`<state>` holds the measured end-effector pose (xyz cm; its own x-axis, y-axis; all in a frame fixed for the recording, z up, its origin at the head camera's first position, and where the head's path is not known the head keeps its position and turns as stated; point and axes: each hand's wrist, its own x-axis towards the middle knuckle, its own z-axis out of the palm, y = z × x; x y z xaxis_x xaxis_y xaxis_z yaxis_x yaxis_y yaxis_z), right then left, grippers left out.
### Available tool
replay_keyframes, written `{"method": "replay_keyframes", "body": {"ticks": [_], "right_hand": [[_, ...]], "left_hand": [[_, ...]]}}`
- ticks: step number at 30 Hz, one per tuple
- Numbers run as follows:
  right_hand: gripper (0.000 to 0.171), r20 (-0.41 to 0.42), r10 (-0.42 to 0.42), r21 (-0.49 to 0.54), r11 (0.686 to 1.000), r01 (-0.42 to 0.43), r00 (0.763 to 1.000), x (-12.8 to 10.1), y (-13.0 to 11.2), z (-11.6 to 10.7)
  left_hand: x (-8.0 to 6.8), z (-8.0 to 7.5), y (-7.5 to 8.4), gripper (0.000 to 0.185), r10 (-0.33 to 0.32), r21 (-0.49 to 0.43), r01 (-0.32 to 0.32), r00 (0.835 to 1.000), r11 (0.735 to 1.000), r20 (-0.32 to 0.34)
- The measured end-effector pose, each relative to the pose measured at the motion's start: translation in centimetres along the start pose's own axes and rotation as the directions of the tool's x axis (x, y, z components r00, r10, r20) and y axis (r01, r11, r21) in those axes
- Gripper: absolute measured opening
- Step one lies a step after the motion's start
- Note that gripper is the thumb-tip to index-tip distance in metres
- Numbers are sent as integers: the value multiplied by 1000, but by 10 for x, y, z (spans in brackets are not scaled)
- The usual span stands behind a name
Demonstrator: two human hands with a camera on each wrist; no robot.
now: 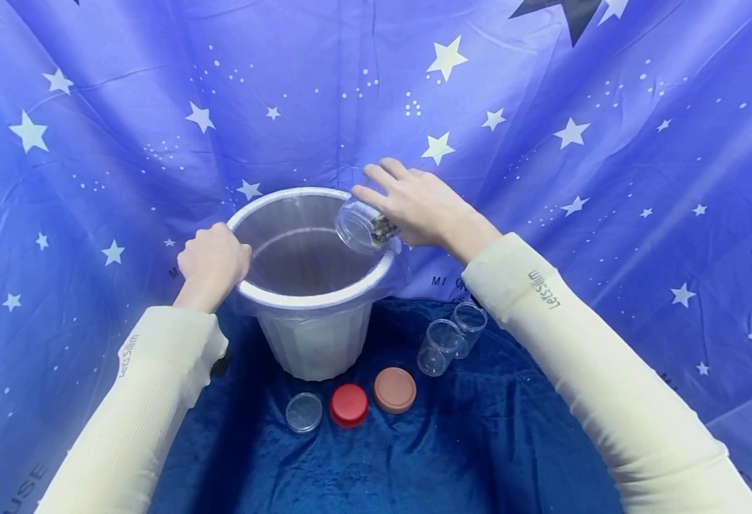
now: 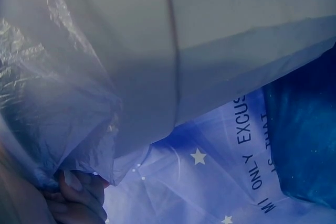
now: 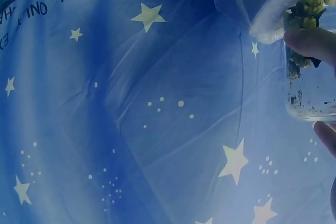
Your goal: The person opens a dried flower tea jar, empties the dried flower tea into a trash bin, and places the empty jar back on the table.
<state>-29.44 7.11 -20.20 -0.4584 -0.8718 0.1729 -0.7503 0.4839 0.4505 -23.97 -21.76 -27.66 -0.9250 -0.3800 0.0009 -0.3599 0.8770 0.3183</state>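
Two hands at a lined white bucket, one steadying the rim, one tipping a small clear jar over it.

Head view: the left hand [image 1: 213, 261] is curled in a fist round the near-left rim of the bucket [image 1: 314, 335], gripping it; the right hand [image 1: 417, 203] reaches over the far-right rim, fingers spread, holding the jar [image 1: 363, 226]; the jar lies tilted, its long axis slanting down-left, mouth toward the bucket's inside, with yellowish bits at its base end; what lies in the bucket I cannot tell; in front stand two empty jars [image 1: 449, 337], a clear lid [image 1: 303, 412], a red lid [image 1: 349, 405] and a brown lid [image 1: 394, 390].
Left wrist view: fingertips [image 2: 73, 182] pinch the bucket's plastic liner [image 2: 58, 103].
Right wrist view: a finger [image 3: 311, 43] presses the jar's [image 3: 312, 93] wall; dried yellow-green matter clings inside.
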Motion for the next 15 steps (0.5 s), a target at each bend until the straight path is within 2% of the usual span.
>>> {"method": "replay_keyframes", "body": {"ticks": [9, 15], "right_hand": [[83, 68, -108, -78, 990, 113, 992, 8, -12, 3], [78, 72, -145, -117, 981, 152, 987, 9, -14, 5]], "left_hand": [[-1, -2, 0, 44, 1, 6, -1, 1000, 1000, 0], [-1, -2, 0, 44, 4, -1, -4, 1000, 1000, -5]]}}
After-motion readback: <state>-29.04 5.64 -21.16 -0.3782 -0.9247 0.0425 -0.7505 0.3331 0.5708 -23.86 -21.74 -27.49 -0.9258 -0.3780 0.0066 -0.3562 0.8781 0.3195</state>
